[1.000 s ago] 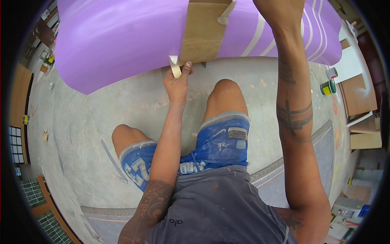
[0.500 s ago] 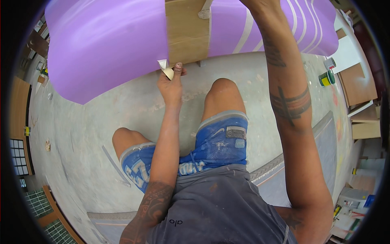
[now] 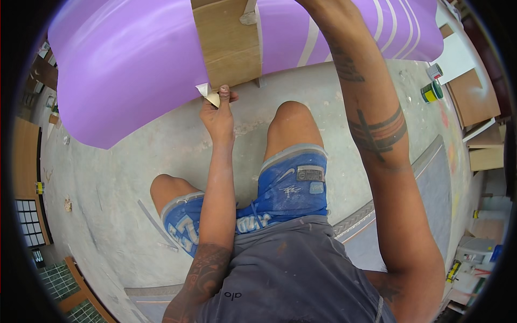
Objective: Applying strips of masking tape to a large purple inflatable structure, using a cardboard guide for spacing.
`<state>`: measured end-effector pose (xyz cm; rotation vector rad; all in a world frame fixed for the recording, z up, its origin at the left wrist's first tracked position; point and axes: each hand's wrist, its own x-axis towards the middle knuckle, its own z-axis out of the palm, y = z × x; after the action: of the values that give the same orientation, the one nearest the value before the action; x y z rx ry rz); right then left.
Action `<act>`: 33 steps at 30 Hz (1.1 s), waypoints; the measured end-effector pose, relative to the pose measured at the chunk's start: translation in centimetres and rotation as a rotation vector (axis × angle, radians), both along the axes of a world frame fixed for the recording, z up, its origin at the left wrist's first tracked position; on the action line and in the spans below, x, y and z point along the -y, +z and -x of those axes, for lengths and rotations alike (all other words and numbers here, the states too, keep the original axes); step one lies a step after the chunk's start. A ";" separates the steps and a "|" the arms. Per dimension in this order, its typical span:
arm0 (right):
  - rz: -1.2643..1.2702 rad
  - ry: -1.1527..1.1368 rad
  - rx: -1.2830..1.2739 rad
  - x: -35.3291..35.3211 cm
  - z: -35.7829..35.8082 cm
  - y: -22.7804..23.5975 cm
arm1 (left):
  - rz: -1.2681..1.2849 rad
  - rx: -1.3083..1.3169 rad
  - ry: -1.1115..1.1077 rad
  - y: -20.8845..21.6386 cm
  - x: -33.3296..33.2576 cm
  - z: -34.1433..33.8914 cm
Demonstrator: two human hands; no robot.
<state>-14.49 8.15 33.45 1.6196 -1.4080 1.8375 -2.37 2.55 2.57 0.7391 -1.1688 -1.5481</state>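
Note:
A large glossy purple curved panel (image 3: 129,81) spans the top of the view. Across it runs a band of brown masking paper (image 3: 229,48). My left hand (image 3: 218,116) is closed at the lower left corner of that paper, thumb up, pinching a pale strip of tape (image 3: 212,98) whose white end curls beside the panel's lower edge. My right arm (image 3: 377,124) reaches up over the panel's right part; its hand lies beyond the top edge. A whitish piece (image 3: 249,17) hangs at the paper's right side.
Pale curved stripes (image 3: 309,43) cross the panel's right side. On the stained concrete floor (image 3: 107,199) stand a green can (image 3: 431,91) and a grey can (image 3: 434,71). Boards (image 3: 474,107) lean at the right. A flat grey panel (image 3: 398,215) lies by my right side.
The panel and brown paper have shifted left in view, and my left hand with them, still pinching the tape. My right forearm has also swung left; its wrist sits at the top edge.

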 end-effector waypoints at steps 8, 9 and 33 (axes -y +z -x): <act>-0.049 0.129 -0.048 -0.6 0.9 -0.2 | 0.063 0.035 0.063 0.1 0.2 0.0; 0.023 -0.017 -0.048 -0.4 -0.1 -1.2 | 0.064 0.036 0.081 0.1 0.3 -0.2; -0.198 -0.301 -0.258 -1.0 -0.3 -18.6 | 0.020 0.047 0.026 0.5 -0.2 -0.9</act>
<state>-14.21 9.20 14.85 1.5634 -1.6478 1.3084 -1.51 2.72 3.11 0.7784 -1.2031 -1.5033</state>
